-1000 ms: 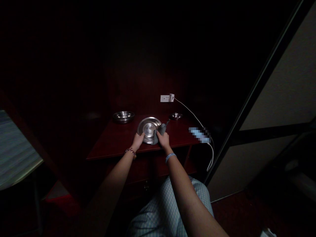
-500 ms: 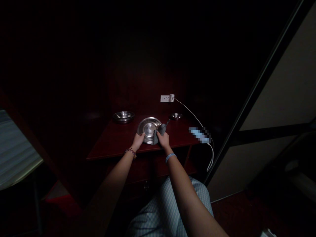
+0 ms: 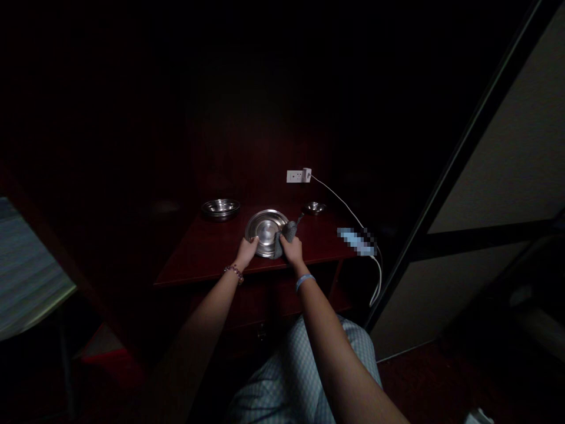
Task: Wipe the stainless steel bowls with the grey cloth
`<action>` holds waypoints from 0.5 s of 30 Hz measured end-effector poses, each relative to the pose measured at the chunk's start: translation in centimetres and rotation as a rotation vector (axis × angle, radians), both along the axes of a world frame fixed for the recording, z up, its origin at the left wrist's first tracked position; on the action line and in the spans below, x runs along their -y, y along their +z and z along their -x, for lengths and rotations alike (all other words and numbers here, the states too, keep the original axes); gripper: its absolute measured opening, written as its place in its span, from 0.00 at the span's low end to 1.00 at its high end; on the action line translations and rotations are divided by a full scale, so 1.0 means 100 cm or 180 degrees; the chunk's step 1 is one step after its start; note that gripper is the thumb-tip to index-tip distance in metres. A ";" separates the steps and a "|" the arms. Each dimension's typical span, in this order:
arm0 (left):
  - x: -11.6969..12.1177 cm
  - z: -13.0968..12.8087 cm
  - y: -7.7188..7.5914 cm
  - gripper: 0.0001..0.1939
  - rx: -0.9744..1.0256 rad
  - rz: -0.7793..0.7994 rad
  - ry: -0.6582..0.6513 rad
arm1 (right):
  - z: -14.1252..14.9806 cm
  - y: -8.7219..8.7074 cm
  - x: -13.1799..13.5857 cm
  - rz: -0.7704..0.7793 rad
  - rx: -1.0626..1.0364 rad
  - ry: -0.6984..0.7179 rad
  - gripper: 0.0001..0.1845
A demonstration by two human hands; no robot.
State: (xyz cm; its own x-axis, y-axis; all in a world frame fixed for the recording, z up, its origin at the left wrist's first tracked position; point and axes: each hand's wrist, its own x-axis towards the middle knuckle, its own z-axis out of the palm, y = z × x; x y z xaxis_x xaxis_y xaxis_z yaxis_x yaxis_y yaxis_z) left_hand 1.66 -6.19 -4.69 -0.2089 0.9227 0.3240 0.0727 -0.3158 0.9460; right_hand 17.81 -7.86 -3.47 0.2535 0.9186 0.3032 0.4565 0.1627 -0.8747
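A round, shiny metal plate [image 3: 266, 228] is held tilted towards me above the front of the dark red shelf [image 3: 189, 253]. My left hand [image 3: 247, 252] grips its lower left rim, thumb on the inner face. At the right rim my right hand [image 3: 292, 248] is closed on a grey cloth [image 3: 278, 244], which lies folded over the plate's edge. Part of the cloth sticks up past the fingers. The fingers behind the plate are hidden.
Stacked metal bowls [image 3: 220, 208] stand at the back left of the shelf, and a small metal bowl [image 3: 315, 208] at the back right. A white cable [image 3: 338, 197] runs from a wall socket [image 3: 295, 176] to a blurred-out blue item [image 3: 356, 241] at the right edge.
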 end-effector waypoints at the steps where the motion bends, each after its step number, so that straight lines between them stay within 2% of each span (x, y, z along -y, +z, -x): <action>1: 0.000 0.000 0.000 0.09 -0.0024 -0.0008 0.0008 | 0.000 0.000 0.000 -0.0007 -0.0001 0.0013 0.16; 15: 0.002 -0.001 0.002 0.15 0.0233 -0.0039 -0.0161 | 0.000 0.001 0.001 -0.0023 -0.0043 0.0004 0.16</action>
